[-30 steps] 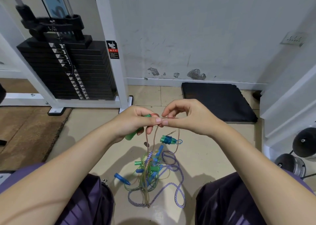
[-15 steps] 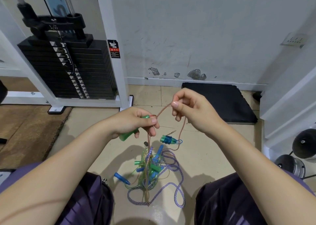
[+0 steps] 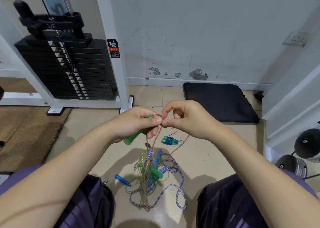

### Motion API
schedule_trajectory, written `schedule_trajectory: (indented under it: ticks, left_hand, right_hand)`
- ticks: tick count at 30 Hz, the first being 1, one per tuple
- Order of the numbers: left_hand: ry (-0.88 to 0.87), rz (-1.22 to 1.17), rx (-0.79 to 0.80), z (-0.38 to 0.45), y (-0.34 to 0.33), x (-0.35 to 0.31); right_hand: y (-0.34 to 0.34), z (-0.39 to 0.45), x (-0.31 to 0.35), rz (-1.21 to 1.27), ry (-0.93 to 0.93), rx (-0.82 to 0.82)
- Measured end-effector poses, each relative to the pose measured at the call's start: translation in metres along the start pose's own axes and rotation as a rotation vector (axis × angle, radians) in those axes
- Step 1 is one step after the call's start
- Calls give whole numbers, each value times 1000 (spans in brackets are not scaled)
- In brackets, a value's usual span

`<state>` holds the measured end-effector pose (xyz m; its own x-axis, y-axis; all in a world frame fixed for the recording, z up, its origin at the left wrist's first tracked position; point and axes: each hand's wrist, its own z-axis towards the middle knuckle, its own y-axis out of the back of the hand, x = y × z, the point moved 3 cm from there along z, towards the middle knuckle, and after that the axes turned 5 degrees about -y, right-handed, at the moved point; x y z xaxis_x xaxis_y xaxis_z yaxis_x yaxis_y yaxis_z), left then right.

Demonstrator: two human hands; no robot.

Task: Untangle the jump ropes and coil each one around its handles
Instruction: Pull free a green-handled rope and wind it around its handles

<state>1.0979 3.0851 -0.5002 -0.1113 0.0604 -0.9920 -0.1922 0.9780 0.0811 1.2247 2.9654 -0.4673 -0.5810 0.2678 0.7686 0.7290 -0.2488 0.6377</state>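
My left hand (image 3: 136,123) grips a green jump-rope handle (image 3: 132,138), its lower end sticking out below my fist. My right hand (image 3: 187,118) pinches a thin brownish cord (image 3: 156,137) right at the handle's top, fingertips touching my left thumb. The cord hangs down into a tangled pile (image 3: 152,174) of ropes on the floor between my knees: a purple-and-white braided rope (image 3: 180,193), green and clear cords, a blue handle (image 3: 122,179) and another green handle (image 3: 156,173). A coiled blue-and-green rope bundle (image 3: 170,140) lies apart, behind the pile.
A black weight stack (image 3: 69,71) in a white frame stands at the left. A black foam mat (image 3: 218,103) lies against the wall at the back right. Dumbbells (image 3: 306,146) sit at the far right. A brown mat (image 3: 26,132) covers the floor at left.
My right hand, which had lifted the cord up and away half a second ago, has come back down to the top of the green handle. My left hand has stayed in place.
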Motion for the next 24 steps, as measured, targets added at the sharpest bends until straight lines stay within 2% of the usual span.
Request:
schedule_trajectory:
  ticks: [4, 8, 11, 14, 19, 24]
  left_hand:
    - [85, 14, 53, 1, 4, 9]
    - [205, 149, 125, 2, 8, 22]
    - [153, 112, 29, 4, 10, 21]
    - [75, 34, -86, 5, 8, 13]
    - [-8, -28, -67, 2, -3, 4]
    - [-10, -17, -64, 4, 0, 4]
  right_hand:
    - [0, -2, 1, -93, 36, -105]
    - [8, -2, -3, 160, -5, -211]
    - [16, -2, -7, 322, -39, -206]
    - [21, -3, -13, 382, -92, -117]
    - [-3, -3, -15, 293, -48, 98]
    - [-9, 3, -9, 27, -24, -5]
